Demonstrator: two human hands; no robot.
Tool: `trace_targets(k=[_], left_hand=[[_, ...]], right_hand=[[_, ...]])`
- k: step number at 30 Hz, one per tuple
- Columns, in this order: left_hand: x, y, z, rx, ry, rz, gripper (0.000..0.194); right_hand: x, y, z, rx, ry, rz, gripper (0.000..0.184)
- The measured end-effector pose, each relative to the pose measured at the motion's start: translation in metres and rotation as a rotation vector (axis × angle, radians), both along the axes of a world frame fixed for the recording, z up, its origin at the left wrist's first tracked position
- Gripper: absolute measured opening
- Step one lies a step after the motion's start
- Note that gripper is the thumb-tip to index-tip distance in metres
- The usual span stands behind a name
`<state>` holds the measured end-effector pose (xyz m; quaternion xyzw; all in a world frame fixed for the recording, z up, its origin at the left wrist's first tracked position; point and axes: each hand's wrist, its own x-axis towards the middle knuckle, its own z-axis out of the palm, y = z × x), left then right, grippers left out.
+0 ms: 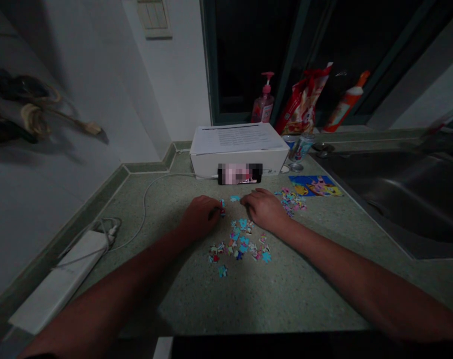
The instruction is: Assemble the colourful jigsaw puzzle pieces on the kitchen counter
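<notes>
Right hand (pixel 265 208), head view: fingers bunched just beside right end of small, flat, light-blue puzzle piece (pixel 235 198), long axis left-to-right; grip, can't tell. Left hand (pixel 200 215) farther off, at narrow red-and-blue puzzle section (pixel 222 208); pinch hidden, can't tell. Light-blue piece between both hands.

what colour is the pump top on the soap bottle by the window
The pump top is pinkish red, seen in the head view.
</notes>
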<state>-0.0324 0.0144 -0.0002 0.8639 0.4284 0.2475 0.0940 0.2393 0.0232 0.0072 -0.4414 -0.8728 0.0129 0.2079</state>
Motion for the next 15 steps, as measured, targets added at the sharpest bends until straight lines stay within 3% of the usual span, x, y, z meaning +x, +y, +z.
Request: trace_targets(k=[15], left_hand=[[-0.0004,0.0002,0.0002,-0.004,0.027,0.007,0.020]], right_hand=[[-0.0005,-0.0023,0.0017,-0.006,-0.016,-0.005,0.030]])
